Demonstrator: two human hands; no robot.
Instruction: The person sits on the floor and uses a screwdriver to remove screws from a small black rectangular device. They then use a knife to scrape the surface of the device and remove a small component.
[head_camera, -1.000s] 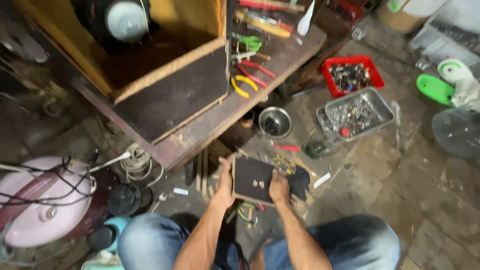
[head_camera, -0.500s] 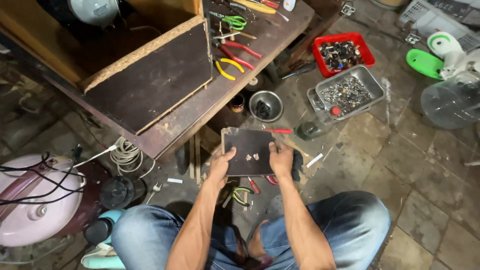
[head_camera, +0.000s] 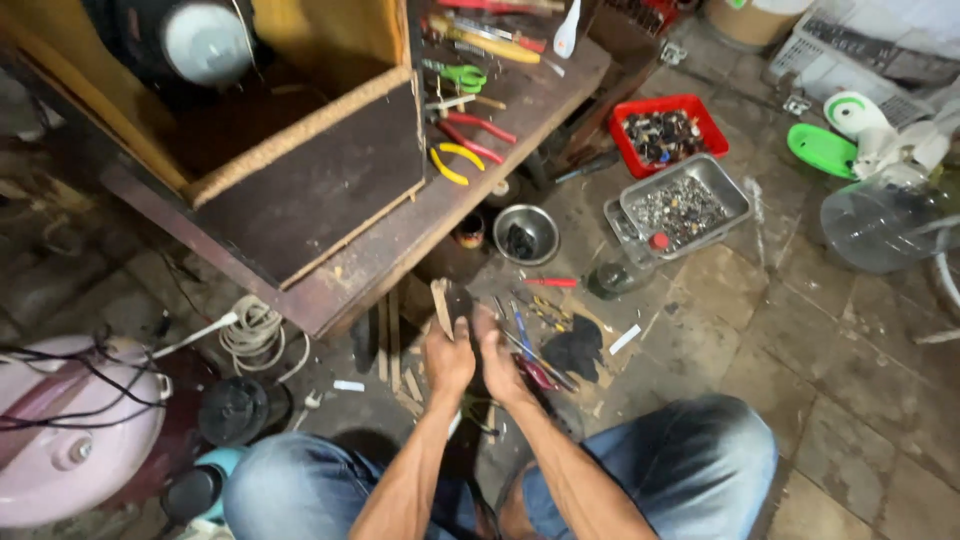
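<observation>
Left hand (head_camera: 449, 360): closed on the edge-on small dark flat panel (head_camera: 452, 303).
Right hand (head_camera: 500, 362): pressed alongside, same panel gripped (held over the floor, below the brown wooden workbench's (head_camera: 400, 240) front edge).
Nearby: round steel bowl (head_camera: 527, 234).

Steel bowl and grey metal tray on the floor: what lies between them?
Head view: bare stained floor lies between the steel bowl and grey metal tray; a dark glass jar sits just below.

Hands: I count two, left hand (head_camera: 449, 357) and right hand (head_camera: 497, 362)
Trays, two o'clock: red tray (head_camera: 700, 106), metal tray (head_camera: 735, 190)
Bowls: one steel bowl (head_camera: 527, 234)
Pliers, twelve o'clock: yellow pliers (head_camera: 450, 161), red pliers (head_camera: 478, 135)
</observation>
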